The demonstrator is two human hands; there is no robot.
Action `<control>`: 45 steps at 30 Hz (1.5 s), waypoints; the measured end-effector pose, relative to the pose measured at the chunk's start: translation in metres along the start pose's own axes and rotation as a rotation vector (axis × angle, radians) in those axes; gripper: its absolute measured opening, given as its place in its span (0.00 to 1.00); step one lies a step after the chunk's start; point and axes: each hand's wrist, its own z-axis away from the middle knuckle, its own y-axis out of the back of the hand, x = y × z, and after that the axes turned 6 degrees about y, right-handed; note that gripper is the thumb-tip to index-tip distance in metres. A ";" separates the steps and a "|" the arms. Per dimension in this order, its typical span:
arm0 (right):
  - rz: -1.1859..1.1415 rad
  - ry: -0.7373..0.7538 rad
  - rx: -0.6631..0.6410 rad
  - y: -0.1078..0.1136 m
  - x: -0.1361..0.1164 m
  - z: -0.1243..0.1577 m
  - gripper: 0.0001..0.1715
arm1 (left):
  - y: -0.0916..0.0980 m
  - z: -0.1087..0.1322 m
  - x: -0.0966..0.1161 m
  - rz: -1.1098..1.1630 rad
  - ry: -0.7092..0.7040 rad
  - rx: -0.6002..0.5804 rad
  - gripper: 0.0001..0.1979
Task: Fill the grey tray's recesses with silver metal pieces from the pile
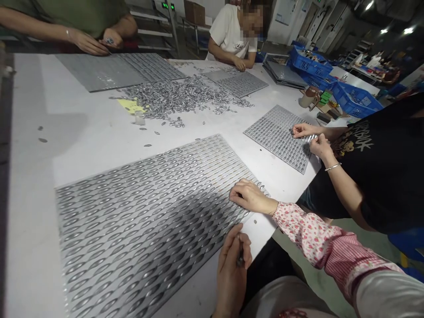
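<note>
A large grey panel [145, 221] lies on the white table before me, covered with rows of small pointed-oval grey pieces. Toward its far right corner, thin lines show with fewer raised ovals. My right hand [248, 195], in a floral sleeve, rests over the panel's right edge with fingers bent together. Whatever is at its fingertips is hidden. Beside the panel's near edge, my left hand [232, 263] is curled closed around a few small dark-grey oval pieces [240, 256], partly covered by the fingers.
A heap of loose oval pieces [179, 95] lies mid-table near a yellow paper [130, 106]. At right, a co-worker's hands [311, 137] work over a smaller panel [278, 132]. Two other people sit across with panels. Blue crates [356, 99] and a mug [309, 97] stand at the right.
</note>
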 end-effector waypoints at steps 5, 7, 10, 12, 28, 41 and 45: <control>0.003 0.030 -0.036 0.000 0.004 0.001 0.10 | 0.000 0.002 0.000 0.025 0.023 -0.061 0.10; 0.000 0.046 -0.058 0.001 0.004 0.001 0.09 | 0.000 0.002 0.000 0.021 0.023 -0.079 0.08; 0.016 0.045 -0.069 0.002 0.004 0.000 0.11 | 0.001 0.001 -0.001 0.009 0.018 -0.099 0.08; 0.019 0.042 -0.072 0.003 0.004 -0.002 0.11 | 0.001 0.001 -0.002 0.010 0.025 -0.102 0.09; -0.689 0.155 -0.135 0.020 -0.014 0.030 0.15 | -0.020 -0.002 0.011 0.397 0.141 -0.004 0.15; -0.384 0.014 0.029 0.028 0.017 0.016 0.16 | -0.025 0.005 0.010 0.330 0.314 0.166 0.12; -0.212 0.087 -0.064 0.028 0.021 0.002 0.10 | -0.019 0.002 0.004 0.278 0.294 0.174 0.12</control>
